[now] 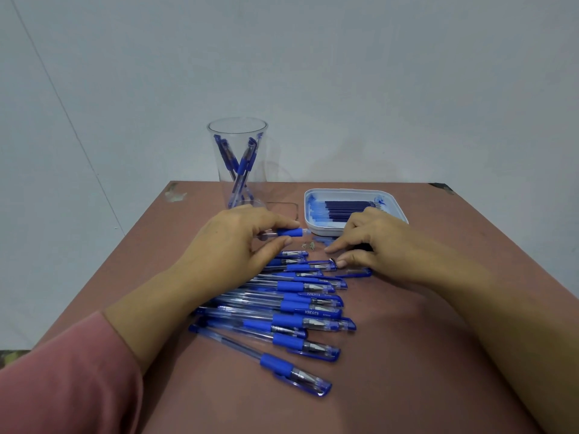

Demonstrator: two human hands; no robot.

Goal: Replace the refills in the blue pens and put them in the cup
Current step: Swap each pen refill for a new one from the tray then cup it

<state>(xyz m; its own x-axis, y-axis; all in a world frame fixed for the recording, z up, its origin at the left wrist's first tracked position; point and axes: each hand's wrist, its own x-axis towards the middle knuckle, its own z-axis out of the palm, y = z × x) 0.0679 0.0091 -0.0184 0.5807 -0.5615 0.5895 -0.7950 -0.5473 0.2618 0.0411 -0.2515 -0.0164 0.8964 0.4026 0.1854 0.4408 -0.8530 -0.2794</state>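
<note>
1. Centrally, a pen barrel (pixel 289 232) with a blue rubber sleeve is pinched between the thumb and fingers of the left hand (pixel 241 242), held just above the tabletop (pixel 438 324) with its open end pointing right.
2. The right hand (pixel 372 242) is seen near the white tray (pixel 391 202); its fingertips press down toward a loose cap (pixel 357 272) and small parts on the tabletop. Whether anything is actually gripped there cannot be told.
3. A row of blue pens (pixel 291 311) is laid across the middle of the tabletop, capped ends to the right, near the person and partly under the left wrist.
4. Fresh refills (pixel 347 208) are stacked lengthwise in the white tray at the far right. A clear cup (pixel 238 164) stands far left, already holding several pens.
5. Handling, as judged: each pen is light and stiff, its clear plastic body smooth and likely to roll or slip. The rubber sleeve is the surest place for a hold.
6. The refills are judged thin and slightly flexible; they are best taken mid-length and fed in straight, to avoid bending or ink smears such as those staining the tray.
7. The cup is light and tall, so pens should be lowered in gently, lest it be tipped.
</note>
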